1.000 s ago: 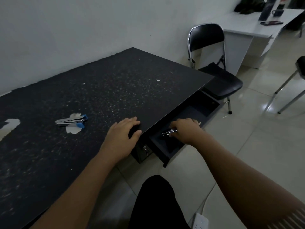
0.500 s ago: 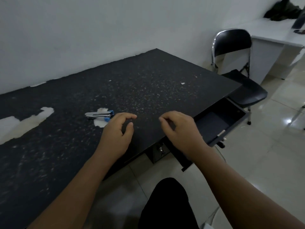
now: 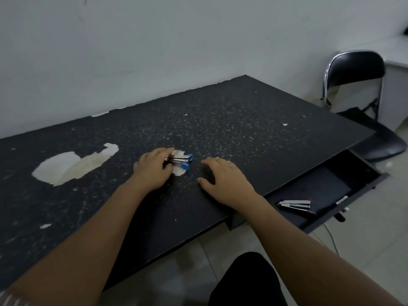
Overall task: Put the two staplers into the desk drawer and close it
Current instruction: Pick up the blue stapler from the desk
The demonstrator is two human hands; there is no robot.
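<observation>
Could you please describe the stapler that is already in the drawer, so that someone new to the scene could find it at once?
Start at the black desk and go to its right end, where the drawer stands pulled open. The stapler lies flat at the drawer's near end, alone on the dark floor. It is silvery with no blue, unlike the blue stapler on the desktop at the left hand.

The desk (image 3: 220,120) was black, flecked with white specks and marked by pale cream patches (image 3: 72,164) where the surface had peeled. One stapler (image 3: 180,160) showed silver metal with blue ends; the other (image 3: 294,205), in the dark drawer (image 3: 318,186), was silver. The chair (image 3: 362,69) was black with a chrome frame.
</observation>
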